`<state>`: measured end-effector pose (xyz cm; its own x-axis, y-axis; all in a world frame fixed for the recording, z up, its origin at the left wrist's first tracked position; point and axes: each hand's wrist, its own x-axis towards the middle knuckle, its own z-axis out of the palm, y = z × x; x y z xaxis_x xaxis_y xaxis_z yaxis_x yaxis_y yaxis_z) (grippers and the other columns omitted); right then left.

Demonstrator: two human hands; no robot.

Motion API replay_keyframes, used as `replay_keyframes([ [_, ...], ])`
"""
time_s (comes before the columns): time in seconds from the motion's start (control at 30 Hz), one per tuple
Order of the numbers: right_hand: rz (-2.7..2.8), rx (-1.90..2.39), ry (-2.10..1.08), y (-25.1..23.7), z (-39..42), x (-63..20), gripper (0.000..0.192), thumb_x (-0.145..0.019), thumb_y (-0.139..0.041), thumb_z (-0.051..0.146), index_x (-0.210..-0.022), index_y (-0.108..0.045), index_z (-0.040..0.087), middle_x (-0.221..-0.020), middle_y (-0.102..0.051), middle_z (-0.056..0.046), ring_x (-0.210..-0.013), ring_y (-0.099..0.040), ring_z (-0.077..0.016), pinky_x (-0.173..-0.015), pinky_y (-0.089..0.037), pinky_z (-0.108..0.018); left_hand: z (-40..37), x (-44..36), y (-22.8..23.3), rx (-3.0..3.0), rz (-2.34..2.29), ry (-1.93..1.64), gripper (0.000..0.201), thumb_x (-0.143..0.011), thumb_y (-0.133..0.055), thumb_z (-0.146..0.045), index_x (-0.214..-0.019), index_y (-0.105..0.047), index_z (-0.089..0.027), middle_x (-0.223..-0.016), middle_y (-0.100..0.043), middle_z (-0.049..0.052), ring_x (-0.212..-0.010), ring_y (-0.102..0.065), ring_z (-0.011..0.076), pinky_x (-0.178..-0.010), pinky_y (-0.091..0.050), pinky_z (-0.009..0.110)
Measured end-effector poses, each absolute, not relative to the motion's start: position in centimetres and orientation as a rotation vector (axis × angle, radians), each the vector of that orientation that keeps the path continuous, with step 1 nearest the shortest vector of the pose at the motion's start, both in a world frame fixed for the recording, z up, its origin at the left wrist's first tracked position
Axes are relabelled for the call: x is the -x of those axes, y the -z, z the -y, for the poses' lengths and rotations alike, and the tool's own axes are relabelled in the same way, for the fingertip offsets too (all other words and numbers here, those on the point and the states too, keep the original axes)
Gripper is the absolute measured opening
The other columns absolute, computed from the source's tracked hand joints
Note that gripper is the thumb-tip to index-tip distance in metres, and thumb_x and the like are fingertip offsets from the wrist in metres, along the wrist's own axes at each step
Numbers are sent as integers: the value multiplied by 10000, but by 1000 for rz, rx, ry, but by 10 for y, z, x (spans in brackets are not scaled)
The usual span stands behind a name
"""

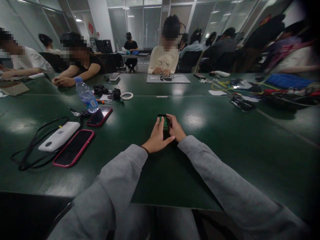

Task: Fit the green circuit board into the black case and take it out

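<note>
Small black rectangular device with a green face (163, 124), centre of frame, sits on the dark green desk (215, 146), held between both hands. Left hand (157, 139): grip closed on the device's left edge, thumb stretched across below it toward the right hand. Right hand (175, 128): grip pinching the device's right side, fingers curled over the top edge. Both arms in grey sleeves, coming up from the bottom of the frame.

Left of centre: two dark phones in pink-red cases (74, 147), white power bank (59, 136) with a black cable, clear plastic water bottle with blue cap (86, 95). White tape roll (126, 96) above centre-left. Cable clutter upper right. Other people seated along the far edge.
</note>
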<state>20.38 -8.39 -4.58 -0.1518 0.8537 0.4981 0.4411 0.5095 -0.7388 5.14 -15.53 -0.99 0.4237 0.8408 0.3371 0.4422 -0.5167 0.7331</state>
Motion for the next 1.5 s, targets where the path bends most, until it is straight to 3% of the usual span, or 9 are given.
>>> replay_keyframes([
  [0.17,1726,1044,-648,43,88,-202,403,-781,-466,159,-1180,-423,194,-1158,-568,-107,-1098,-554,-203,-1003,-421,-422,157,-51,10,-2294,-1085,-983,1004,-778,-559,-484,-1425,156,-204,-1528,59,178,-1413,72,298,-1133,-89,534],
  [0.57,1840,1139,-517,36,95,-203,359,-814,-393,123,-1164,-441,182,-1117,-596,-100,-1051,-581,-200,-943,-459,-429,161,-48,11,-2466,-1165,-908,838,-797,-553,-378,-1447,-41,-247,-1534,-42,137,-1414,-9,322,-1116,-93,581],
  [0.73,1864,1164,-475,33,99,-202,364,-822,-391,121,-1178,-442,173,-1087,-603,-100,-1005,-594,-199,-909,-475,-410,160,-47,7,-2501,-1137,-951,799,-813,-539,-397,-1444,-81,-222,-1530,-62,143,-1418,-42,291,-1136,-103,530],
  [1.03,2067,1175,-403,31,101,-203,489,-792,-429,74,-1276,-433,148,-1214,-548,-112,-1130,-522,-213,-993,-424,-423,133,-29,2,-2461,-1314,-1014,891,-709,-646,-479,-1419,-174,-220,-1497,-163,141,-1347,-265,318,-1051,-319,486],
  [1.2,2307,1112,-151,33,107,-200,371,-846,-425,114,-1189,-552,178,-1259,-512,-101,-1206,-444,-227,-1021,-391,-466,112,-5,5,-2372,-1475,-1073,820,-714,-638,-349,-1403,-217,-209,-1471,-193,140,-1287,-363,305,-1023,-361,453],
  [1.33,2380,1141,-84,28,113,-198,377,-887,-385,132,-1225,-542,190,-1297,-478,-106,-1227,-419,-233,-1004,-401,-475,91,21,13,-2148,-1632,-1153,671,-739,-585,-227,-1352,-316,-178,-1373,-337,147,-1229,-439,267,-1014,-375,417],
  [1.5,2394,1167,-93,25,115,-197,376,-894,-375,135,-1229,-535,193,-1305,-467,-105,-1227,-413,-238,-998,-403,-480,71,40,17,-1840,-1567,-1237,586,-685,-683,-273,-1219,-460,-177,-1238,-517,125,-1190,-474,257,-1028,-346,435],
])
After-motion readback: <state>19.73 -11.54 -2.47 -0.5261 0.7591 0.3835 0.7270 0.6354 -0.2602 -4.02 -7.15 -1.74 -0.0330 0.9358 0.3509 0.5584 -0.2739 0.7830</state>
